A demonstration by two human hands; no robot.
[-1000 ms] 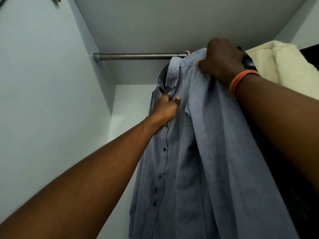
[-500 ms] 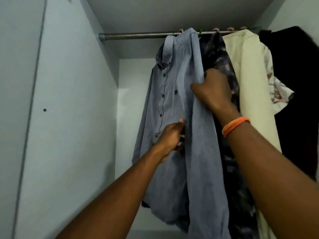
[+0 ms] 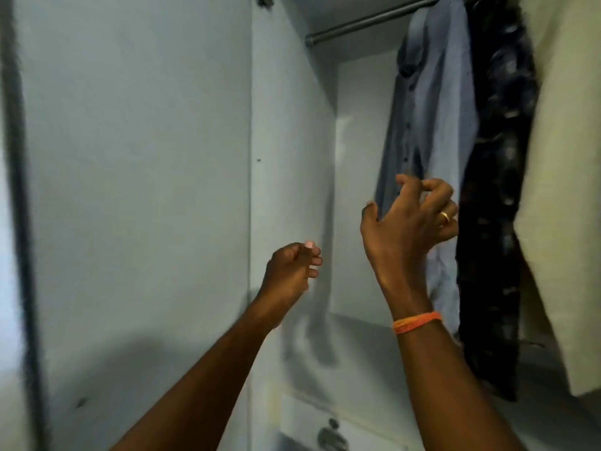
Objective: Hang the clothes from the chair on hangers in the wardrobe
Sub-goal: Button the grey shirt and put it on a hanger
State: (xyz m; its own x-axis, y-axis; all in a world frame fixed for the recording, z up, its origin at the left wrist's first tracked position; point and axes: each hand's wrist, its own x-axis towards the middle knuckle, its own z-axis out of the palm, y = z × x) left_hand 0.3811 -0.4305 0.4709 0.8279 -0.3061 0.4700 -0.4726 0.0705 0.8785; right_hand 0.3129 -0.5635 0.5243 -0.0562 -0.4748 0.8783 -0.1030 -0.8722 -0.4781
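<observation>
Blue-grey shirt hangs from the metal rail at 1 o'clock in the view, inside the wardrobe; the hanger itself can't be made out. Shirt front with its dark buttons faces left, hem drooping down behind the right hand.

Hands: right hand is up at 3 o'clock of centre, fingers curled and spread against the shirt's lower left edge — the thumb side seems to catch the fabric edge, but a firm pinch can't be confirmed. Gold ring on one finger, orange wristband on that wrist. Left hand sits lower at about 6 o'clock of centre, loosely curled, holding nothing, well apart from the shirt and in front of the wardrobe's left side panel.

Around: dark patterned garment hangs just right of the shirt, touching it along its side; a cream garment is at 3 o'clock beyond that, crowding the rail's right end. Pale wardrobe door fills 9 o'clock, dark edge strip at far left. At 6 o'clock a white drawer front with a metal handle, blurred. The right forearm crosses in front of the dark garment's lower part.
</observation>
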